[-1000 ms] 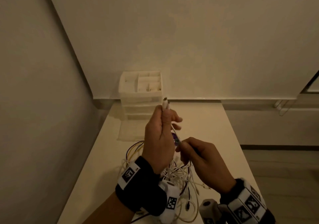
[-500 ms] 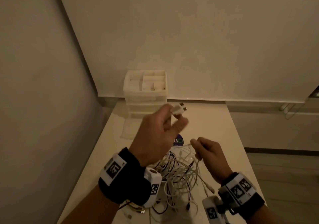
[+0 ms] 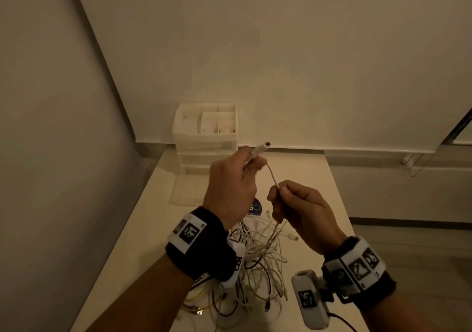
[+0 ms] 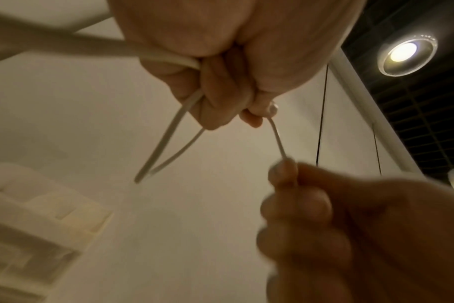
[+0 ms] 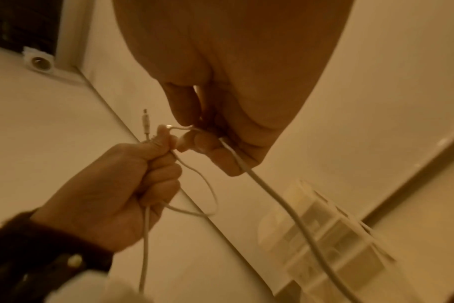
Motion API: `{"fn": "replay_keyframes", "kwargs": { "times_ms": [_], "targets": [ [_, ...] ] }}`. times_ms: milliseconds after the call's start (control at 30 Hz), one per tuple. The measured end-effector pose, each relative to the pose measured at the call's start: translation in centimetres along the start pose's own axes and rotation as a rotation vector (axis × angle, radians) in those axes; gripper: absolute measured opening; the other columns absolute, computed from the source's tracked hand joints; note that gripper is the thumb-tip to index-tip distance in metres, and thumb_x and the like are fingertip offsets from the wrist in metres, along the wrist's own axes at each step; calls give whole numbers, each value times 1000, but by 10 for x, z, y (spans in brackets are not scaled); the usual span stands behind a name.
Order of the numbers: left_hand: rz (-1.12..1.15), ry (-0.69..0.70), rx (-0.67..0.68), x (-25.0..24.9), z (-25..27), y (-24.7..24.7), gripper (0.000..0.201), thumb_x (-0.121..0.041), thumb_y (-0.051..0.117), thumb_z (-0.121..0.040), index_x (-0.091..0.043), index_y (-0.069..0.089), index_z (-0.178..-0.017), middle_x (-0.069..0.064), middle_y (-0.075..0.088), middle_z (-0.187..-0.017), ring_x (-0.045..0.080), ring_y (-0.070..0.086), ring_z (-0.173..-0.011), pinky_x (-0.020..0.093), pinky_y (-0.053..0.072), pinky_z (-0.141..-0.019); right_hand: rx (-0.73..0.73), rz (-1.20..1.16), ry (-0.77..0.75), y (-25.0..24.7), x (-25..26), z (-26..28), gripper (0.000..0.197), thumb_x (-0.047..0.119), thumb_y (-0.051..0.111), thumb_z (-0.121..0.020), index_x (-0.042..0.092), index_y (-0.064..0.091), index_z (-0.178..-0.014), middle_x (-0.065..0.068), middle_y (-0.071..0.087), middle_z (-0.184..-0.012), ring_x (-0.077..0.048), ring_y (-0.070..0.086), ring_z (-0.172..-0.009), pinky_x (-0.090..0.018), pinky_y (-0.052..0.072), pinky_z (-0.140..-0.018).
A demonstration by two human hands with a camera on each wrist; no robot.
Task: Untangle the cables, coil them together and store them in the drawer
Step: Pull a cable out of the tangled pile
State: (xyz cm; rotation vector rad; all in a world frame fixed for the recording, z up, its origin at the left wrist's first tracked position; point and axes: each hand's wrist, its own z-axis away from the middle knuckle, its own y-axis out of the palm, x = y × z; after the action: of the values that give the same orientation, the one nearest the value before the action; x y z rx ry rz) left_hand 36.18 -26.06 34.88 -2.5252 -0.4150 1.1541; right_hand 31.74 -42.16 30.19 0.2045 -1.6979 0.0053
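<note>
Between my two raised hands a short run of white cable [image 3: 272, 175] slants from upper left to lower right, and that line is what the coming move turns on. My left hand [image 3: 231, 186] is curled around the cable's plug end, with the connector [image 3: 263, 147] poking out past the knuckles toward the far wall; the left wrist view shows a small loop of the same cable hanging from under those fingers. My right hand [image 3: 301, 205] sits just right of the left and a little nearer to me, thumb and forefinger pinching the cable where the span ends, the other fingers folded around the length that drops from the fist. From there the cable falls straight down into the tangle of cables [image 3: 260, 255], a heap of white, dark and yellow leads lying on the table [image 3: 153, 229] directly beneath and near both wrists. So the free length lies below and toward me, its long axis close to vertical, and the right hand is the nearer one to it. I judge the sensible step is to keep the left hand fixed as the anchor and draw more cable up through the right, watching for snags where it leaves the heap. Farther off, at the table's far left corner, the drawer unit [image 3: 207, 150] stands against the wall, its drawers closed as far as I can tell.
</note>
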Motion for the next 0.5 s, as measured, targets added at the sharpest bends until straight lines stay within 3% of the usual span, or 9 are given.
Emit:
{"fn": "replay_keyframes", "kwargs": {
  "times_ms": [133,267,333,433,500],
  "targets": [
    [8,-32,-148,0,-15,-16,20,-23,56,-96,-10,65,-84,-14,51,-60,-1,46,-49,9,29,-44,-19,39,34,-5,-30,7,27,19,46,-93,0,64,-84,-7,51,-63,-18,45,-59,-23,40,-57],
    [19,-107,-390,12,-32,-42,14,-12,55,-96,-11,64,-85,-18,51,-66,-11,50,-57,4,34,-55,-25,223,55,-10,-58,13,32,19,45,-99,1,64,-80,0,51,-59,-15,46,-57,-25,41,-59],
    [5,-118,-400,17,-34,-49,14,-13,55,-96,-7,64,-86,-18,53,-69,-13,51,-61,3,34,-59,-67,274,81,-11,-68,15,32,14,44,-102,1,63,-80,-1,49,-57,-17,45,-55,-30,40,-58],
    [-66,-139,-348,12,-21,-45,23,-19,57,-96,-5,64,-113,-14,59,-80,-19,52,-66,-1,34,-61,-215,299,103,-9,-70,10,32,11,46,-101,4,61,-74,-4,43,-55,-18,40,-53,-34,36,-56],
    [-72,-73,-302,5,-6,-38,27,-19,59,-95,-11,61,-122,-12,55,-70,-10,50,-50,3,34,-48,-266,313,118,-9,-64,3,31,12,48,-99,4,60,-72,-3,41,-54,-18,36,-54,-36,33,-56]
  ]
}}
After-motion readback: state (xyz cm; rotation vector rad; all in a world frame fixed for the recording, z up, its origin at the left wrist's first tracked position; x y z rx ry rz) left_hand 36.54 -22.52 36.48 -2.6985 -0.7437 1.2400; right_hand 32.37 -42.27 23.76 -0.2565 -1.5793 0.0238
